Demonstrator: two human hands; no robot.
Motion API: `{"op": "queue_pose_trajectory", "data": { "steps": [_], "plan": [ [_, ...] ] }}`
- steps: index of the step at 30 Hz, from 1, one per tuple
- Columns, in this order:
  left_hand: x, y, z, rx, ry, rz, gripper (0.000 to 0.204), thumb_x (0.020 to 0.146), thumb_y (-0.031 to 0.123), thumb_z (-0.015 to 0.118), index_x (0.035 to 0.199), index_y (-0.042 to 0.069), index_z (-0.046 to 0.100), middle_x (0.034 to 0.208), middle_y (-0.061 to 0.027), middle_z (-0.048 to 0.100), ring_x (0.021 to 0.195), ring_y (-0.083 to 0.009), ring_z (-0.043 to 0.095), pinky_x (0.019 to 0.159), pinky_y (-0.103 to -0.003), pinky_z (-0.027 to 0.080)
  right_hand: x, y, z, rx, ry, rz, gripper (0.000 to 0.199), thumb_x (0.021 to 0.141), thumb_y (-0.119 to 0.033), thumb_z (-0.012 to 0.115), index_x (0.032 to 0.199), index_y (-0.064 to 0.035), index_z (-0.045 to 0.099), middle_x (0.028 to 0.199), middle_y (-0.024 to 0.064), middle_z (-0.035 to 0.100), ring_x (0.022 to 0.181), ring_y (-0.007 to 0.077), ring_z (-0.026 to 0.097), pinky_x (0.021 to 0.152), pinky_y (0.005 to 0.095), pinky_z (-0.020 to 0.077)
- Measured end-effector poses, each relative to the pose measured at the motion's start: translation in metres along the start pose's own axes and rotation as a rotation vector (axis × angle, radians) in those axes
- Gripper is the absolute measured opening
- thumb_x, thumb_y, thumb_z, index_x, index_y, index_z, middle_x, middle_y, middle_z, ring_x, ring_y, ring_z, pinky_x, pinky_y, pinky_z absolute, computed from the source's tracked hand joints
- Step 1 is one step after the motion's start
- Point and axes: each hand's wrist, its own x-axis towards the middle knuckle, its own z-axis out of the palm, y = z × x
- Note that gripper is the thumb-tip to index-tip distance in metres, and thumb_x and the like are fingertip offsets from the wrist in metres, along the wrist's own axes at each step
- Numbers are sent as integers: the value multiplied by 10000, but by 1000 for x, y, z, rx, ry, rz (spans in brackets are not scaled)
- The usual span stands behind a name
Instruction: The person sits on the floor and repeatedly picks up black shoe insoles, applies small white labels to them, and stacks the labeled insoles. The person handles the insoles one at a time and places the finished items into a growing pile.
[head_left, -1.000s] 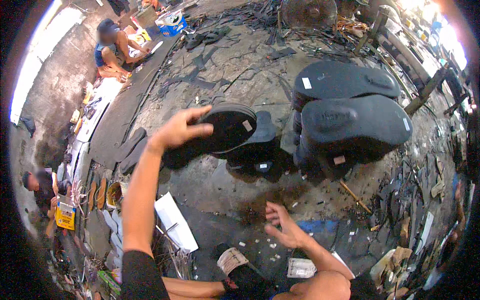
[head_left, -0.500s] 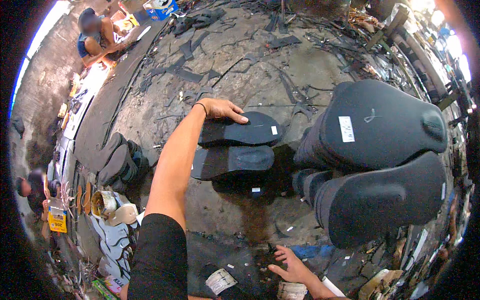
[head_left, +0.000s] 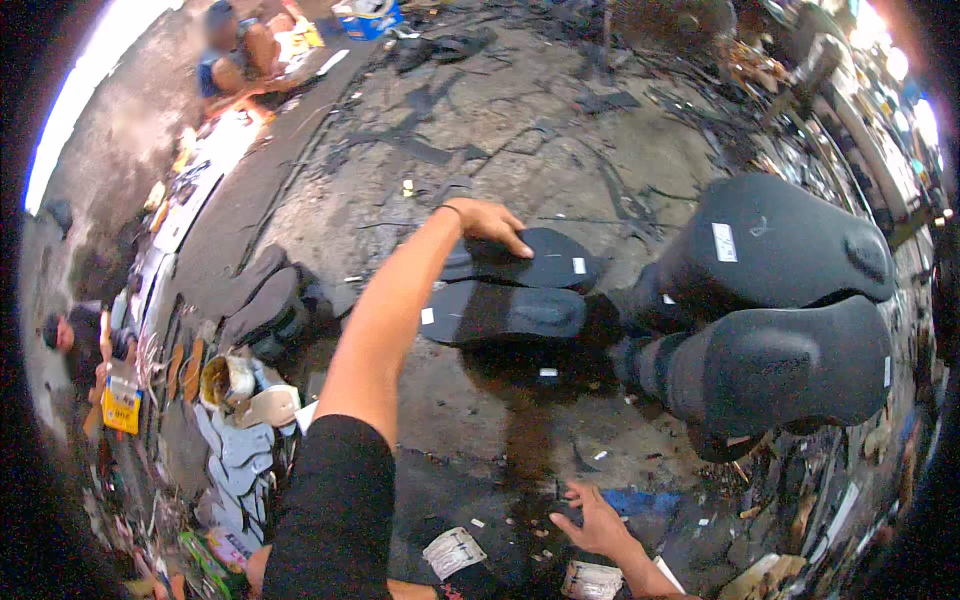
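My left hand [head_left: 492, 228] reaches forward across the middle. It grips the far edge of a black shoe sole [head_left: 560, 262], thumb on top, the other fingers mostly out of sight. Right beside that sole, on the near side, lies a second black sole [head_left: 500, 312] with a small white label at its left end. My right hand [head_left: 598, 527] hangs low in front, fingers spread and holding nothing. To the right rise two tall stacks of black soles, a far stack [head_left: 800, 245] and a near stack [head_left: 780, 365], both with white labels.
More black soles [head_left: 265, 312] stand at left. Nearby are a dirty tub [head_left: 228, 380] and grey sheet cutouts [head_left: 238, 455]. Dark scraps [head_left: 430, 150] litter the floor. One person [head_left: 235, 60] sits far left; another person [head_left: 88, 345] is at the left edge.
The whole view has shifted, so most things sit farther right. My left hand keeps its hold on the far sole; my right hand stays open and low.
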Motion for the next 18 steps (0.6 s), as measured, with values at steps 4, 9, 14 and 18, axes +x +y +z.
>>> {"op": "queue_pose_trajectory", "data": {
  "steps": [4,9,14,18],
  "plan": [
    [-46,-2,44,212,988,107,938,825,699,677,1458,29,504,1511,-241,475,1417,-384,436,1168,-481,342,-3,-12,11,14,-14,-96,689,880,-256,796,1395,36,443,1188,193,622,1033,272,660,878,376,541],
    [-181,-136,137,93,1876,-89,586,867,377,733,1285,4,562,1334,-224,577,1290,-393,504,1110,-489,353,-5,-18,15,-135,-41,-63,634,889,-279,783,1355,35,489,1129,181,649,1013,278,658,876,382,534],
    [-311,-316,186,-139,2110,-1042,704,903,417,666,1408,-18,440,1445,-262,476,1351,-435,435,1148,-545,282,-14,-49,-14,-224,-183,-57,553,922,-228,723,1383,-16,503,1194,241,659,1108,375,646,955,447,515],
    [-357,-381,188,-682,1889,-1092,926,830,497,759,1450,-85,392,1507,-301,428,1416,-404,419,1151,-532,324,10,-105,-56,-347,-449,-112,562,910,-342,759,1301,8,559,1116,166,665,1011,294,662,889,399,531]
  ]
}}
